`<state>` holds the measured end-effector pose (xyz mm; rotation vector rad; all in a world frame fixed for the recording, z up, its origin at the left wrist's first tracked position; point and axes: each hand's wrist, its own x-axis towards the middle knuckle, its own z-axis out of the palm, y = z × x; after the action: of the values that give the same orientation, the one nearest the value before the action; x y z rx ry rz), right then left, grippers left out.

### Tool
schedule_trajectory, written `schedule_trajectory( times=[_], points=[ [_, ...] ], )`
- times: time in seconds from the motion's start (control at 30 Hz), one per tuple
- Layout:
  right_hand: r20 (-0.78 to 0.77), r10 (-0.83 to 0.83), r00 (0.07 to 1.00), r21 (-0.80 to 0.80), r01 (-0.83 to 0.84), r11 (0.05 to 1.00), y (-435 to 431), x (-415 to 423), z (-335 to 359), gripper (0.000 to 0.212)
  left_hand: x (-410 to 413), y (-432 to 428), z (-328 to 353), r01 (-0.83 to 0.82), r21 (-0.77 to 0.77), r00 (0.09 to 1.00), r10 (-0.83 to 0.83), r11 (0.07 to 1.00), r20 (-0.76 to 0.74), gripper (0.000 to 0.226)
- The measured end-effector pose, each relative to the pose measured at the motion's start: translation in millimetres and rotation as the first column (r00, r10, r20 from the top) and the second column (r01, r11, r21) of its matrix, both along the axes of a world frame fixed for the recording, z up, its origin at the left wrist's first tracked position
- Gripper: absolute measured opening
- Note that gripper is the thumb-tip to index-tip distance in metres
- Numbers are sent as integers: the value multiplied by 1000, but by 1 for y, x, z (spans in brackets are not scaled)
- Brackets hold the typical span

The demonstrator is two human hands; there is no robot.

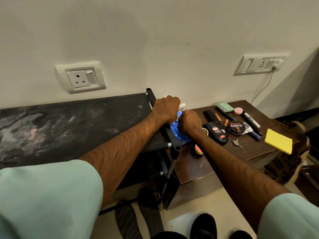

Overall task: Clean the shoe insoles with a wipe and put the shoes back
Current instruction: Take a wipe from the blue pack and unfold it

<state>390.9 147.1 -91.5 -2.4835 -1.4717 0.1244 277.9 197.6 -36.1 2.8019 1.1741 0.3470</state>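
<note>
Both hands meet over a soft blue plastic wipe packet (180, 133) that lies at the left edge of the low brown wooden cabinet (198, 166), hard against the end frame of the black metal shoe rack (69, 121). The left hand (166, 107) is curled into a fist, and a white wipe (183, 106) shows just beyond its knuckles, so it seems to be drawing a sheet out. The right hand (189, 123) is curled down on the packet and pins it to the cabinet top.

The step in hand looks like getting one wipe free. To do it well, keep the right hand's weight on the packet so it does not lift, pull the sheet straight and slowly so that only one comes, then press the flap closed.

Two dark, flat insoles (127, 219) lie on the pale floor near the person, at the foot of the rack. A black shoe (203, 225) stands just right of them. Neither has been touched by the wipe yet.

A round black polish tin (236, 127) and a yellow sticky pad (278, 140) sit further right on the cabinet, well apart from the hands.
</note>
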Motion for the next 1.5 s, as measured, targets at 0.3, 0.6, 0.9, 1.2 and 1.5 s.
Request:
schedule_trajectory(
  times=[0.3, 0.6, 0.9, 1.2, 1.5],
  points=[
    [-241, -48, 969, 246, 109, 963, -6, 10, -5, 17, 1, 2, -1, 20, -5, 1000, -20, 1000, -8, 20],
    [-387, 46, 921, 498, 167, 851, -25, 20, -5, 17, 3, 0, 0, -12, 2, 998, 13, 1000, -58, 29],
    [-309, 74, 948, 534, 109, 838, -25, 22, -10, 15, 4, 4, -3, 4, 2, 998, -4, 1000, -59, 29],
    [-300, 62, 952, 531, 113, 840, -26, 21, -7, 17, 4, 4, -4, 12, 6, 998, -12, 1000, -54, 28],
    [-327, 98, 940, 622, 136, 771, -28, 20, 0, 14, 3, 1, 0, 23, -6, 997, -24, 1000, -75, 30]
  ],
)
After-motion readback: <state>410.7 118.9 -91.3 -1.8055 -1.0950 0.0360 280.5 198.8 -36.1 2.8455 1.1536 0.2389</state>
